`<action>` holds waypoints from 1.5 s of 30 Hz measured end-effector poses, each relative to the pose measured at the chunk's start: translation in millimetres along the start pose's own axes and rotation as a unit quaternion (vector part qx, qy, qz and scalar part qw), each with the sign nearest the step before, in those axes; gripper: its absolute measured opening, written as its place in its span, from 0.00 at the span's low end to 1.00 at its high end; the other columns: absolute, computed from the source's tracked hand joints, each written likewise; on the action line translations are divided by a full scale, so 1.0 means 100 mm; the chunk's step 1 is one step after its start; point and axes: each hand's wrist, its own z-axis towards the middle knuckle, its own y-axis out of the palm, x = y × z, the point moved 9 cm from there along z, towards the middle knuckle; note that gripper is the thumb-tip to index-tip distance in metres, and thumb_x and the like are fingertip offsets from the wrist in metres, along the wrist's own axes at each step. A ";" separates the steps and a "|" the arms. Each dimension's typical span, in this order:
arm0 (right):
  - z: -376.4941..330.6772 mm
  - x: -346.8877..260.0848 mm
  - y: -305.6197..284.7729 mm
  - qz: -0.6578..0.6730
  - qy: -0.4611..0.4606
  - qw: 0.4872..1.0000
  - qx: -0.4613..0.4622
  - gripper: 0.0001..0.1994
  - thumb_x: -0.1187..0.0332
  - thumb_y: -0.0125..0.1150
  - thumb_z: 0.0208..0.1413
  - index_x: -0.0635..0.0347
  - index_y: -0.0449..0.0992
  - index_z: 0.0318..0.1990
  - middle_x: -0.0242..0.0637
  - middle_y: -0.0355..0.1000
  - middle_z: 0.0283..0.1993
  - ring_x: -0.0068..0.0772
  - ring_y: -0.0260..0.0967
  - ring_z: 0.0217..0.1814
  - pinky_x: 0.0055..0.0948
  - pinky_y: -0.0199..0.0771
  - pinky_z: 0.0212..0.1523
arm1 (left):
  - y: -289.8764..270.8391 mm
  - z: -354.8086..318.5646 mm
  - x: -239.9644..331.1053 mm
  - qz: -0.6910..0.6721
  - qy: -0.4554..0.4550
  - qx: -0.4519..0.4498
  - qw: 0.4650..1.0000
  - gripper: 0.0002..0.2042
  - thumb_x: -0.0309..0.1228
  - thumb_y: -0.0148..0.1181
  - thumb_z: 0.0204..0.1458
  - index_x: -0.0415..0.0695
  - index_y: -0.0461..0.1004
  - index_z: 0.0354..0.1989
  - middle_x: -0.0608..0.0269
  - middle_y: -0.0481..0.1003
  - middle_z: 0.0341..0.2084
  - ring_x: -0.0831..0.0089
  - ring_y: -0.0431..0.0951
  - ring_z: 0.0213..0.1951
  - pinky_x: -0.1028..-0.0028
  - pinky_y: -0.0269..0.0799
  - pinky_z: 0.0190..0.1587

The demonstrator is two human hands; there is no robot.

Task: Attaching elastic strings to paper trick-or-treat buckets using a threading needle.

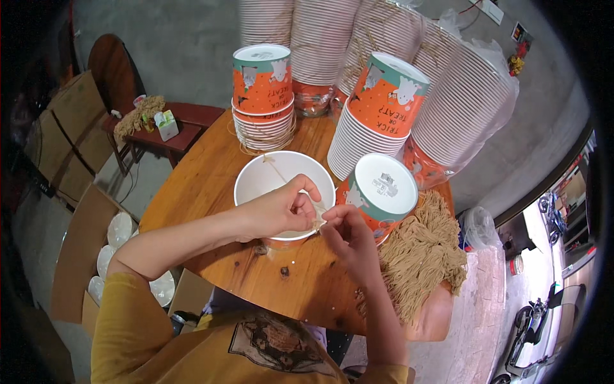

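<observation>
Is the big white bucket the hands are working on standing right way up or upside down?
Right way up. The paper bucket shows its open mouth and white inside; both hands pinch string at its rim.

Orange-and-teal printed paper cups (262,80) stacked upside down, upper centre. Plastic-wrapped cup sleeves (464,105) upper right. Small green-white carton (167,125) on side table, upper left. Brown cardboard boxes (73,128) along left edge.

Position: worn on the person's head, above the round wooden table (217,173).
Direction: looks steeply down (straight edges bend near the rim).
Nearness: close to both hands at the picture's middle.
Shared: one view only.
</observation>
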 end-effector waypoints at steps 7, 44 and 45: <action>-0.05 -0.01 -0.01 -0.133 -0.075 0.988 0.031 0.05 0.79 0.61 0.55 0.61 0.72 0.36 0.24 0.61 0.28 0.13 0.55 0.26 0.17 0.57 0.27 | 0.03 0.00 0.07 0.045 0.057 0.000 0.997 0.16 0.22 0.54 0.54 0.43 0.58 0.48 0.68 0.68 0.32 0.81 0.67 0.34 0.79 0.65 0.38; -0.20 0.19 -0.06 -0.075 -0.084 0.989 0.100 0.02 0.78 0.59 0.58 0.63 0.73 0.38 0.23 0.70 0.30 0.09 0.62 0.31 0.13 0.63 0.34 | 0.07 -0.11 0.26 0.315 0.076 0.040 0.945 0.05 0.27 0.51 0.56 0.37 0.69 0.35 0.54 0.72 0.32 0.62 0.74 0.36 0.67 0.70 0.41; -0.20 0.20 -0.06 -0.075 -0.084 0.989 0.100 0.02 0.78 0.59 0.58 0.63 0.73 0.38 0.23 0.70 0.30 0.09 0.62 0.31 0.13 0.63 0.34 | 0.07 -0.11 0.26 0.315 0.076 0.039 0.945 0.05 0.27 0.51 0.56 0.37 0.69 0.35 0.54 0.72 0.32 0.62 0.74 0.36 0.67 0.70 0.41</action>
